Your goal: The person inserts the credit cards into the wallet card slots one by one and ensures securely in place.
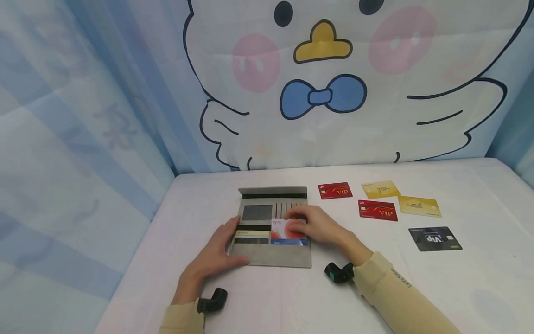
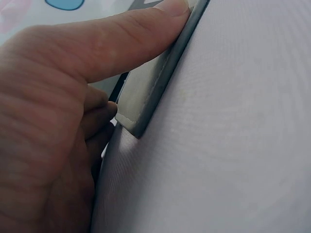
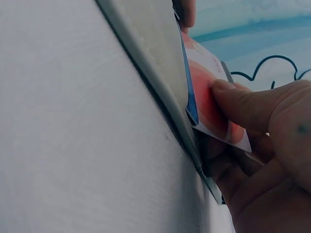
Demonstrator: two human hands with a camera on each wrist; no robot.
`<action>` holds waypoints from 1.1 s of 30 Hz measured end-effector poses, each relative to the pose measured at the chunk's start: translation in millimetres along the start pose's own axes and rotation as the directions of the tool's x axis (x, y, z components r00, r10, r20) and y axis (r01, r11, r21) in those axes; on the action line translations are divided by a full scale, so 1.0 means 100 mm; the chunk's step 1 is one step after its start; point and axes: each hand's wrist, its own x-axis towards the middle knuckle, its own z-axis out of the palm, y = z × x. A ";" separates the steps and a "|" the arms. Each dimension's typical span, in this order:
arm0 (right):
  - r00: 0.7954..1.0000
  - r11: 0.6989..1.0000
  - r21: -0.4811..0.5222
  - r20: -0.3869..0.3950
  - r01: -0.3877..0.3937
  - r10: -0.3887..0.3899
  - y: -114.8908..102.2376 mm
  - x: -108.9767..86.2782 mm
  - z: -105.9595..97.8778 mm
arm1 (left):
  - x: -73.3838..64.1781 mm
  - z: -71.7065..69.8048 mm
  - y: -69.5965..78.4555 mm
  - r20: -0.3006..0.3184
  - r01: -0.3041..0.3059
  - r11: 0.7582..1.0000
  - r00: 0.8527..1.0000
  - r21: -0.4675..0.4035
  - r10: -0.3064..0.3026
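Observation:
A grey card wallet point(image 1: 278, 256) lies unfolded on the table, with several slots and a pocket across it. My left hand point(image 1: 214, 250) holds its near left corner, thumb point(image 2: 131, 41) on the front edge and fingertips at the left side. My right hand point(image 1: 319, 225) pinches a pink, white and blue card point(image 1: 277, 227) at the wallet's right half, with the thumb on the card's printed face. In the right wrist view the card point(image 3: 201, 80) stands tilted above the wallet, its blue edge close to the grey pocket. A pale card point(image 1: 252, 234) sits in the left slot.
Two red VIP cards point(image 1: 335, 190) and two gold cards point(image 1: 419, 206) lie spread beyond my right hand. A black VIP card point(image 1: 435, 239) lies farther right. A printed curtain point(image 1: 325, 139) hangs behind the table's far edge.

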 end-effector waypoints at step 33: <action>0.997 0.997 -0.033 0.051 -0.063 0.065 -0.08 0.02 0.05 | 0.00 0.00 0.01 0.001 0.019 1.000 1.000 0.006 -0.019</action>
